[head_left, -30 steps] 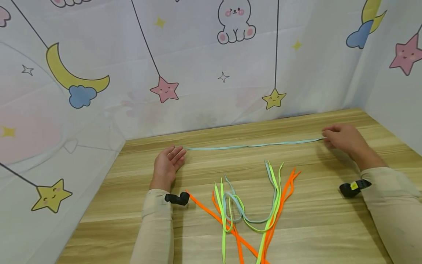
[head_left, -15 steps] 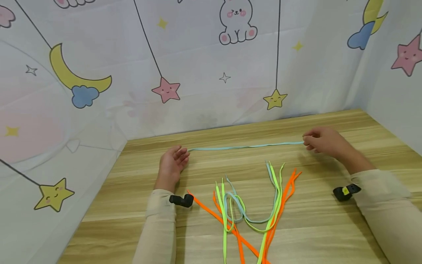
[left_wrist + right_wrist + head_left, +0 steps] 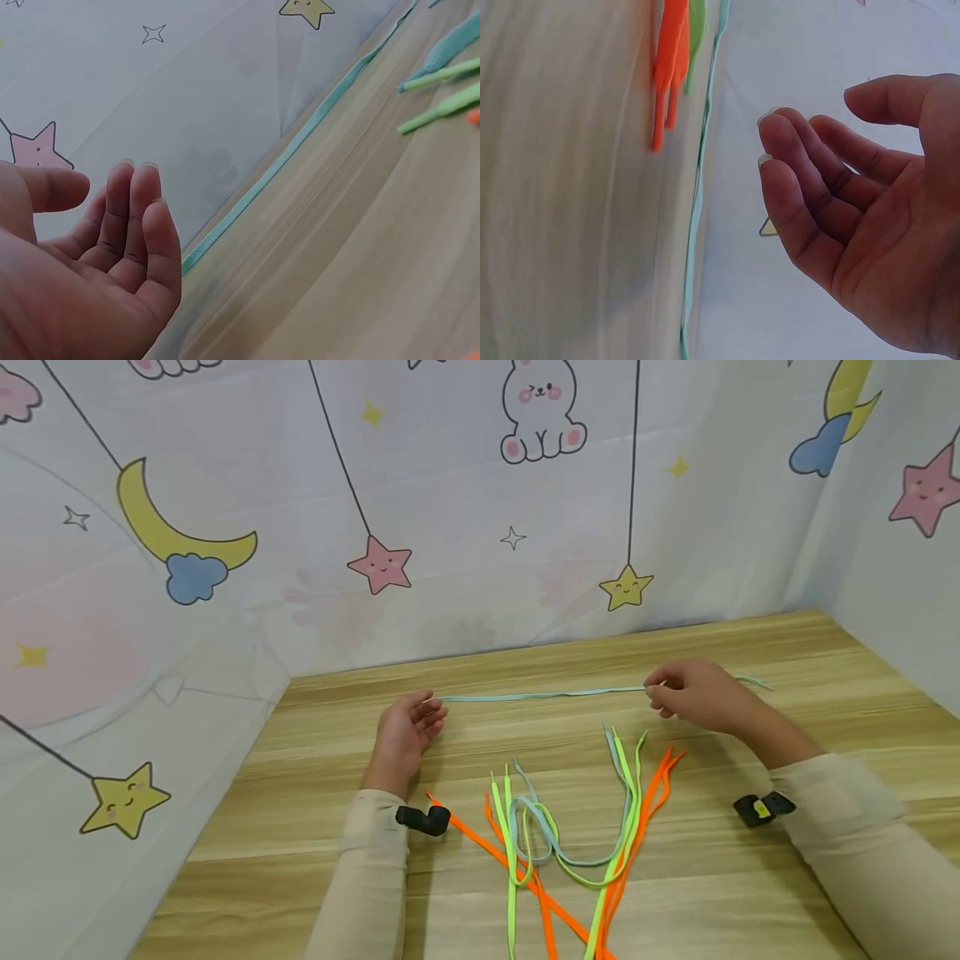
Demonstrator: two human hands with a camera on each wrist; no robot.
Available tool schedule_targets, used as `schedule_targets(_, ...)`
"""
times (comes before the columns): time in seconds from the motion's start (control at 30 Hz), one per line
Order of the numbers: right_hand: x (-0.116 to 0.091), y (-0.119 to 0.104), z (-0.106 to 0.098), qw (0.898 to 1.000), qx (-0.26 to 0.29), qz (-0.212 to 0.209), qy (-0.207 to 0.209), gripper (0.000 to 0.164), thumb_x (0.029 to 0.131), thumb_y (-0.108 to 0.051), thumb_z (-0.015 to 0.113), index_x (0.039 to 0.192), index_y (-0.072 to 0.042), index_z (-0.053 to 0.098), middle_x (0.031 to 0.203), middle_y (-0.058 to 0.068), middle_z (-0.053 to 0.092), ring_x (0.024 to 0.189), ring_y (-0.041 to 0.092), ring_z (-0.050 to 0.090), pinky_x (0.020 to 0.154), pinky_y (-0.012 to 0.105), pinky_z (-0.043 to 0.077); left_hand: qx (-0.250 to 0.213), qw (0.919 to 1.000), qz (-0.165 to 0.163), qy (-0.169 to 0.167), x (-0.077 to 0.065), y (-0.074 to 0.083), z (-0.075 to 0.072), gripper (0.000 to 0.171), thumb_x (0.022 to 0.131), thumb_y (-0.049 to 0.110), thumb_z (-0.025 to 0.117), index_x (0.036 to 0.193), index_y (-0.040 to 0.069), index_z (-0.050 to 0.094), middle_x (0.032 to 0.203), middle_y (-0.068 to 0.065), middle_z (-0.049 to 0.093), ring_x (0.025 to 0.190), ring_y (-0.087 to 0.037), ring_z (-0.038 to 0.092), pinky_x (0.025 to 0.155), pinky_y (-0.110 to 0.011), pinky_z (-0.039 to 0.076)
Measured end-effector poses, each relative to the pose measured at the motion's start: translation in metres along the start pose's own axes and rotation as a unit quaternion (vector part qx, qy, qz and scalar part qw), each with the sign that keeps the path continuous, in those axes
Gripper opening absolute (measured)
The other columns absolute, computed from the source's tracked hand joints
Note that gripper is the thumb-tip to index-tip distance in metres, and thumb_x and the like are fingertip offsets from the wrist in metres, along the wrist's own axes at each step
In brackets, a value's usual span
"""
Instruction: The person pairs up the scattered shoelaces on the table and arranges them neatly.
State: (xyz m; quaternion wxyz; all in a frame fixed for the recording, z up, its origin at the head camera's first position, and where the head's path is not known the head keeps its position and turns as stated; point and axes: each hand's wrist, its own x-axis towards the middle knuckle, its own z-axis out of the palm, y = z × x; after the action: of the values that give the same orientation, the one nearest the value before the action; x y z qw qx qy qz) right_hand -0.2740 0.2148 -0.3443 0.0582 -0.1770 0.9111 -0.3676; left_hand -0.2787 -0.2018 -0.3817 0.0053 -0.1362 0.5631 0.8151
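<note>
Teal lace [image 3: 540, 695] stretched flat along far part of table [image 3: 750, 877], long axis left–right, parallel to backdrop [image 3: 465, 510]. Left hand [image 3: 405, 735] at its left end, palm up, fingers relaxed and loosely together, holding nothing; lace tip just beside fingertips, contact not clear. Right hand [image 3: 693, 697] over lace toward right end, short tail showing beyond it to the right; wrist view shows fingers loosely open, no pinch seen. Right hand nearer the lace's middle.

Count: one teal lace laid out; near pile [image 3: 570, 843] tangled — orange, neon green, pale blue strands, number not countable. Two hands, two wrist cameras.
</note>
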Motion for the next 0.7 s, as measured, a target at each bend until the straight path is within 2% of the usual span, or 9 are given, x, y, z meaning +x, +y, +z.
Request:
schedule_targets(0.13,0.0,-0.009,0.009,1.0,-0.01,-0.01,-0.009,0.035,0.103,-0.025,0.055,0.123,0.003,0.063,0.097,0.009,0.072,0.086,0.023,0.069,0.071,0.036,0.053,0.011,0.9999,-0.001,-0.009,-0.001,-0.002,0.005,0.03,0.102,0.019,0.056,0.126,0.001,0.058,0.094,-0.004,0.065,0.087,-0.016,0.067,0.077,-0.025,0.054)
schedule_targets(0.3,0.001,-0.015,0.02,0.999,-0.019,-0.018,-0.033,0.033,0.102,-0.024,0.057,0.121,0.002,0.064,0.097,0.007,0.072,0.085,0.02,0.069,0.075,0.037,0.053,0.028,0.9995,-0.002,-0.016,-0.003,-0.005,0.013,0.028,0.102,0.017,0.055,0.124,0.0,0.059,0.092,-0.004,0.066,0.085,-0.017,0.068,0.076,-0.025,0.054)
schedule_targets(0.53,0.002,-0.02,0.037,0.995,-0.061,-0.058,-0.055,0.027,0.098,-0.021,0.062,0.114,-0.001,0.068,0.089,0.0,0.069,0.079,0.013,0.062,0.074,0.036,0.05,0.057,0.9977,0.001,-0.035,-0.006,-0.011,0.022,0.043,0.101,0.017,0.055,0.136,-0.007,0.052,0.092,-0.003,0.066,0.085,-0.016,0.068,0.078,-0.026,0.055)
schedule_targets(0.7,0.002,-0.024,0.043,0.992,-0.075,-0.075,-0.071,0.023,0.094,-0.018,0.067,0.111,-0.002,0.068,0.086,-0.001,0.068,0.079,0.013,0.062,0.073,0.035,0.051,0.077,0.9958,0.006,-0.049,-0.009,-0.013,0.026,0.044,0.1,0.018,0.056,0.137,-0.007,0.052,0.093,-0.004,0.065,0.085,-0.017,0.067,0.079,-0.026,0.055)
